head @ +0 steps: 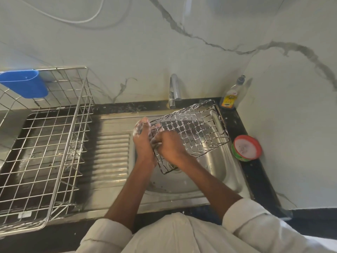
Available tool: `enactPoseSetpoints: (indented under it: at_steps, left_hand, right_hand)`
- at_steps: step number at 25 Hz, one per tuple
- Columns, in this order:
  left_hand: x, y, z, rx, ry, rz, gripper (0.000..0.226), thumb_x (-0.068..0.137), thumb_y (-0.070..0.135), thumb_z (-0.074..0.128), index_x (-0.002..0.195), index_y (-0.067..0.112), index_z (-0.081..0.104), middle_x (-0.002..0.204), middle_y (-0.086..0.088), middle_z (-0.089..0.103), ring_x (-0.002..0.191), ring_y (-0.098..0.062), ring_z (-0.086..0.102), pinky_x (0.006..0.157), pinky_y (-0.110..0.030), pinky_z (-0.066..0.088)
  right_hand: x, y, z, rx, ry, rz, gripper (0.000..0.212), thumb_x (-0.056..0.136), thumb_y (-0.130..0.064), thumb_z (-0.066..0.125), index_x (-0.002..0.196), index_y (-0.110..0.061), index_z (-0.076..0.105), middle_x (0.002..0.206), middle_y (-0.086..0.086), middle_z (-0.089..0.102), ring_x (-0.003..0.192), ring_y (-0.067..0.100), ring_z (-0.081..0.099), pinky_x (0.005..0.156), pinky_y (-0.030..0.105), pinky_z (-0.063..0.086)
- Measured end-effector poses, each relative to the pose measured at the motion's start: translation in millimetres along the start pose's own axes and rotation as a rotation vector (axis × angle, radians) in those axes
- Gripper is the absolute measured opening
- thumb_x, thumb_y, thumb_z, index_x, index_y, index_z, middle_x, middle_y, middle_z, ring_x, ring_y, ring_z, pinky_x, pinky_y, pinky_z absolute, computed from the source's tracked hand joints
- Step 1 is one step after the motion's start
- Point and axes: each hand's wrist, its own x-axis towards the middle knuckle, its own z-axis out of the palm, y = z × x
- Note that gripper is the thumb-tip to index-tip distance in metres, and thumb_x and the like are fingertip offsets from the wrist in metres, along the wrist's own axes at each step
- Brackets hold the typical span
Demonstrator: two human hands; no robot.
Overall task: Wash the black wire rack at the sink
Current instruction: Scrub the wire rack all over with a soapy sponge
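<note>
Pretty dim, greenish light overall. Glare streaks on the steel sink (215, 167), soft focus, and heavy wide-angle bending toward the edges.

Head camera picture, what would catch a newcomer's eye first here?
First, the soapy black wire rack tilted over the steel sink, gripped at its edge by the foam-covered left hand while the right hand rubs its mesh. Next, the big silver dish rack on the drainboard at left, a blue holder hooked on its back. At right sit a red-rimmed soap tub and a dish-liquid bottle.
</note>
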Motion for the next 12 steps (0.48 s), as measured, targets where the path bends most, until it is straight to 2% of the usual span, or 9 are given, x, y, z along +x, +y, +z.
enactPoseSetpoints:
  at_steps: [2, 3, 4, 6, 8, 10, 12]
  left_hand:
    - [-3, 6, -1, 0.005, -0.004, 0.021, 0.097, 0.073, 0.081, 0.076, 0.145, 0.019, 0.056, 0.121, -0.002, 0.077, 0.108, -0.021, 0.076, 0.098, -0.049, 0.062]
    - [-3, 7, -2, -0.03, 0.008, 0.034, 0.103, 0.068, 0.082, 0.077, 0.147, 0.02, 0.055, 0.127, -0.004, 0.075, 0.115, -0.026, 0.075, 0.101, -0.053, 0.06]
    - [-3, 8, -3, -0.038, 0.014, 0.039, 0.109, 0.064, 0.084, 0.078, 0.149, 0.02, 0.053, 0.132, -0.004, 0.073, 0.121, -0.029, 0.072, 0.103, -0.055, 0.059]
    - [-2, 6, -6, -0.035, 0.047, 0.061, 0.118, 0.061, 0.088, 0.078, 0.153, 0.019, 0.051, 0.138, 0.002, 0.068, 0.131, -0.029, 0.065, 0.111, -0.058, 0.052]
    - [-5, 2, -7, -0.028, 0.034, 0.058, 0.122, 0.06, 0.091, 0.077, 0.154, 0.02, 0.049, 0.143, -0.003, 0.066, 0.136, -0.032, 0.061, 0.115, -0.063, 0.046]
    - [-7, 3, -5, -0.016, 0.02, 0.037, 0.128, 0.057, 0.09, 0.079, 0.157, 0.019, 0.044, 0.153, -0.009, 0.06, 0.141, -0.035, 0.056, 0.118, -0.066, 0.04]
    - [-14, 8, 2, 0.006, 0.031, 0.08, 0.128, 0.057, 0.088, 0.075, 0.159, 0.017, 0.043, 0.157, -0.006, 0.055, 0.145, -0.029, 0.052, 0.122, -0.061, 0.037]
  right_hand:
    - [0, 13, -13, -0.02, -0.109, 0.042, 0.012, 0.089, -0.006, 0.075, 0.099, -0.011, 0.078, 0.1, 0.005, 0.077, 0.071, 0.006, 0.069, 0.058, 0.015, 0.052]
    - [1, 23, -20, -0.127, -0.138, 0.075, 0.013, 0.089, -0.004, 0.073, 0.101, -0.009, 0.076, 0.099, 0.006, 0.076, 0.069, 0.008, 0.068, 0.055, 0.015, 0.049]
    - [0, 33, -30, -0.242, -0.124, 0.112, 0.014, 0.09, -0.004, 0.073, 0.103, -0.008, 0.074, 0.098, 0.007, 0.075, 0.07, 0.011, 0.067, 0.057, 0.018, 0.05]
    - [4, 50, -58, -0.51, 0.01, 0.174, 0.016, 0.093, -0.006, 0.07, 0.109, -0.008, 0.071, 0.095, 0.008, 0.072, 0.075, 0.018, 0.064, 0.066, 0.026, 0.052]
    - [8, 67, -83, -0.658, 0.14, 0.215, 0.019, 0.093, -0.003, 0.067, 0.11, -0.009, 0.069, 0.097, 0.01, 0.072, 0.086, 0.025, 0.069, 0.076, 0.033, 0.055]
    - [10, 73, -89, -0.709, 0.16, 0.231, 0.022, 0.091, -0.001, 0.068, 0.111, -0.01, 0.068, 0.101, 0.012, 0.073, 0.093, 0.028, 0.072, 0.079, 0.035, 0.055]
    - [6, 66, -78, -0.685, 0.123, 0.206, 0.019, 0.092, -0.005, 0.069, 0.111, -0.01, 0.068, 0.097, 0.009, 0.071, 0.084, 0.025, 0.068, 0.075, 0.031, 0.053]
